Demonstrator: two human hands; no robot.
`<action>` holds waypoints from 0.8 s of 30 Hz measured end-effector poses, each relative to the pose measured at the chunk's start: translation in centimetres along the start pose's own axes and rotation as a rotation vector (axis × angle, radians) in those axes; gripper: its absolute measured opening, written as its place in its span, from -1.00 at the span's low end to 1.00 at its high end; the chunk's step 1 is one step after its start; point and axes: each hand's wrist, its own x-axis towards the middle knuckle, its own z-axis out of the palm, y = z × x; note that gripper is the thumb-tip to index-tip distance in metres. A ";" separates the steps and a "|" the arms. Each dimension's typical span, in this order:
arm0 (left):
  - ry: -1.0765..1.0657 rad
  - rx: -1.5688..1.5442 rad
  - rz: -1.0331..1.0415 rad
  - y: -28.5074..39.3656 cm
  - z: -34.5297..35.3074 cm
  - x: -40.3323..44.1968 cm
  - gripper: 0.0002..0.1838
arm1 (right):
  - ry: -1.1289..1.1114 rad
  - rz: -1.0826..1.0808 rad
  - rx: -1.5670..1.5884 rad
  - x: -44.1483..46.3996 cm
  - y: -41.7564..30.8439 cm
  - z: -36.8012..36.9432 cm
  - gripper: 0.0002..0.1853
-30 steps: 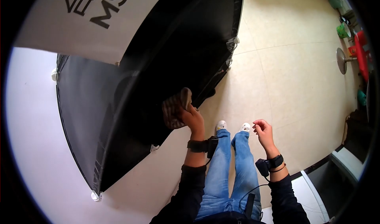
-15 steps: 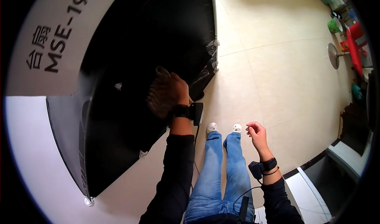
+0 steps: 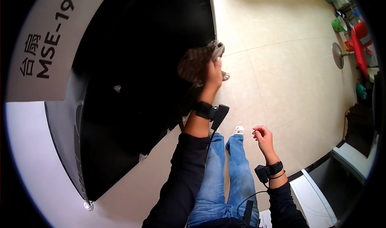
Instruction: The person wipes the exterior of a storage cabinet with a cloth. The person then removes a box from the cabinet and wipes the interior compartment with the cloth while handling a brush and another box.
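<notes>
My left hand (image 3: 214, 75) is closed on a grey-brown rag (image 3: 196, 63). The rag lies across the right edge of a large black panel (image 3: 132, 67), and part of it hangs past that edge over the floor. Crumpled clear film or tape (image 3: 142, 157) shows at places along the panel's border, with a small pale scrap (image 3: 117, 88) on its dark face. Lower right, my right hand (image 3: 263, 140) hovers over the floor with loosely bent fingers, a gap beside the thumb and nothing visible in it. Both wrists wear black straps with small devices.
A grey label board (image 3: 52, 39) reading MSE-190 stands at the upper left. Pale floor tiles (image 3: 277, 75) spread to the right. Beyond them are a red chair (image 3: 358, 47) with a round metal base, a green bin (image 3: 339, 24) and a white cabinet (image 3: 311, 198).
My left hand has moved right and away from me with the rag, from the black panel's inner area to its right edge. My right hand has hardly moved.
</notes>
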 end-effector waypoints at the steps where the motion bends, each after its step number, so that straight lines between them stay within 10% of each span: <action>1: -0.339 -0.298 -0.440 1.0 -1.6 -0.1 -0.60 | -0.002 0.002 0.005 0.0 -0.2 0.4 -0.87; 4: -0.180 -1.216 -0.253 -2.1 -4.3 -1.2 -0.52 | -0.014 0.000 0.025 0.1 -0.6 1.5 -0.87; 14: 0.508 -1.141 -0.119 -3.5 -17.4 -4.9 -0.46 | -0.040 -0.057 0.008 0.8 -1.2 3.3 -0.87; 22: -0.957 -3.912 0.154 -8.5 -8.1 2.2 -0.60 | -0.007 -0.025 0.115 0.9 -3.1 3.0 -0.87; 24: -1.977 -3.849 -0.139 -7.8 -5.9 2.5 -0.60 | -0.014 -0.007 0.109 1.2 -3.6 2.6 -0.87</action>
